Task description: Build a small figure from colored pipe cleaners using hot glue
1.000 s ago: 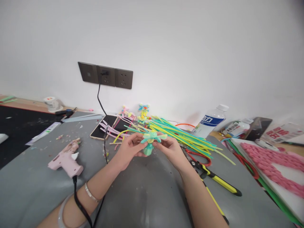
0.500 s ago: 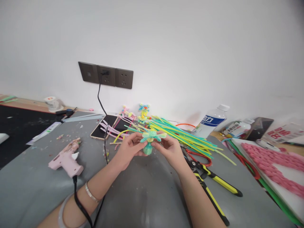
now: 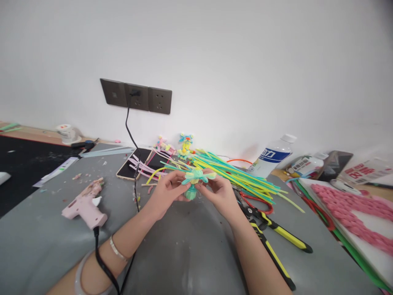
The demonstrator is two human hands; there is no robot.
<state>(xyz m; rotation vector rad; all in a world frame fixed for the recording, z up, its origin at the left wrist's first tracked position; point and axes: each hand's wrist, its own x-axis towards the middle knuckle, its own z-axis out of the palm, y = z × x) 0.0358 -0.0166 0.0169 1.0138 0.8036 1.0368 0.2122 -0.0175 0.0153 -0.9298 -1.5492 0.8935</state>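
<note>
— Where is the little flower sitting at this moment?

— It is standing between both hands, above the grey desk (image 3: 190, 246). The pipe-cleaner flower (image 3: 196, 180) is keeping its short stem upright, with the green and yellow petals spreading flat on top. The left hand (image 3: 167, 192) is pinching it from the left side and the right hand (image 3: 219, 193) from the right — the fingers of both are closing on it, and neither hand is looking nearer than the other.

— What is hard to see?

— The base of the stem is hiding behind the fingertips, so I cannot tell which fingers are carrying the weight. Just behind, the pile of pipe cleaners (image 3: 233, 172) is mixing with the petals in colour. The pink glue gun (image 3: 84, 205) is lying well apart on the left, the yellow-handled cutters (image 3: 276, 233) near the right wrist.
</note>
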